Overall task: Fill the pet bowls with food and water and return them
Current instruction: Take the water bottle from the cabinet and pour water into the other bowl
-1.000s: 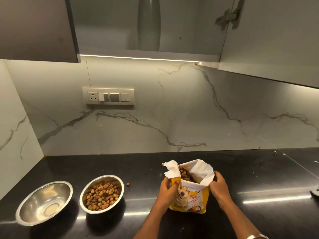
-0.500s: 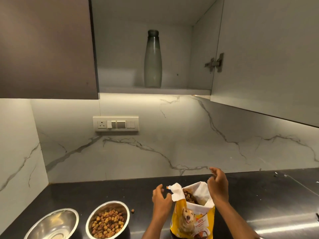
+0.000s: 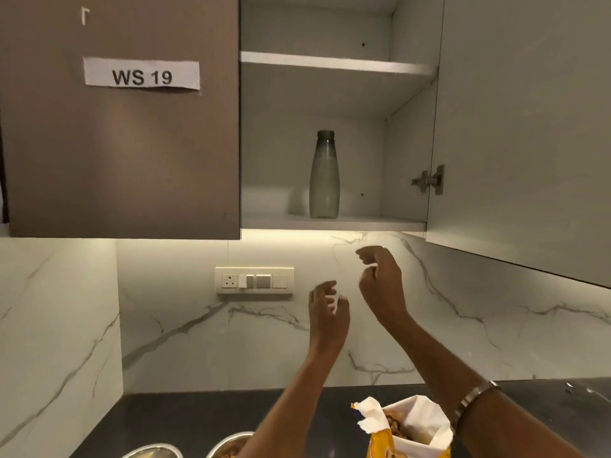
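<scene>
- Two hands hang raised before the marble wall, left hand (image 3: 327,312) and right hand (image 3: 380,282), fingers loosely curled, holding nothing.
- The open food bag (image 3: 410,431) stands on the dark counter (image 3: 185,421).
- Two steel bowls (image 3: 155,452) peek in at the bottom edge.
- A bottle (image 3: 323,176) stands in the open cupboard.

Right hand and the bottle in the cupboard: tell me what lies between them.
Head view: only the cupboard's bottom shelf edge and bare marble wall separate the right hand from the bottle.

raised hands (image 3: 330,312), bottle (image 3: 323,175) in open cabinet (image 3: 337,66)
</scene>
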`<state>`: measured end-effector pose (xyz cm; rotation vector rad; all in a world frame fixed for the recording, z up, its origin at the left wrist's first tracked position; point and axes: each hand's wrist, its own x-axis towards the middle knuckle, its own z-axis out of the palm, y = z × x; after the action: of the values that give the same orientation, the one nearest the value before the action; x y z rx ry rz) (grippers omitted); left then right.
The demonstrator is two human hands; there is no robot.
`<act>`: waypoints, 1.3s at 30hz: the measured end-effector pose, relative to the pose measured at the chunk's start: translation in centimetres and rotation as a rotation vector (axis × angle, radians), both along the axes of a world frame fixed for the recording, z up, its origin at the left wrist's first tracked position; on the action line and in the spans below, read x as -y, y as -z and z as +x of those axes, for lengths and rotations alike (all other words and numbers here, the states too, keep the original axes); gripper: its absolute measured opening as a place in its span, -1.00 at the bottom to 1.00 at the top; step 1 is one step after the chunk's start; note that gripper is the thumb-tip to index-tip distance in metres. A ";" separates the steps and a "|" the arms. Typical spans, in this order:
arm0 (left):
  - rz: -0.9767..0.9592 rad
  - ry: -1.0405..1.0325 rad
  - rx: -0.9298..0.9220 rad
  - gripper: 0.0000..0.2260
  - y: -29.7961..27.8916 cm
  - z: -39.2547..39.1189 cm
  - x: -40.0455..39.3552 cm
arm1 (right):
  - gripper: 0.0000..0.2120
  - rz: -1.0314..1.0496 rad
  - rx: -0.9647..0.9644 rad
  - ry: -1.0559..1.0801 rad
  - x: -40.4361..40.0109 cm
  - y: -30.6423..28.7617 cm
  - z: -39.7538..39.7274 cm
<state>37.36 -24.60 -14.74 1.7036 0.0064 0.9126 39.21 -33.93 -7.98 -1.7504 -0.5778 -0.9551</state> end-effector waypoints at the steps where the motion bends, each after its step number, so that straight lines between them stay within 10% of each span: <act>1: 0.016 -0.007 0.024 -0.73 -1.6 -0.3 -0.5 | -0.65 -0.015 0.001 0.001 -0.5 -1.1 -0.2; 22: 0.219 -0.035 -0.063 -0.65 -18.3 4.3 -9.1 | -0.72 -0.166 -0.050 0.049 -5.7 -11.8 5.8; 39: -0.047 0.114 -0.413 -0.61 -22.3 11.0 -11.5 | -0.10 -0.074 -0.484 -0.120 -10.7 -15.8 16.4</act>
<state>48.39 -13.12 7.54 1.8019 0.2022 0.4618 55.66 -23.20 7.77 -1.9031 -0.3991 -0.4056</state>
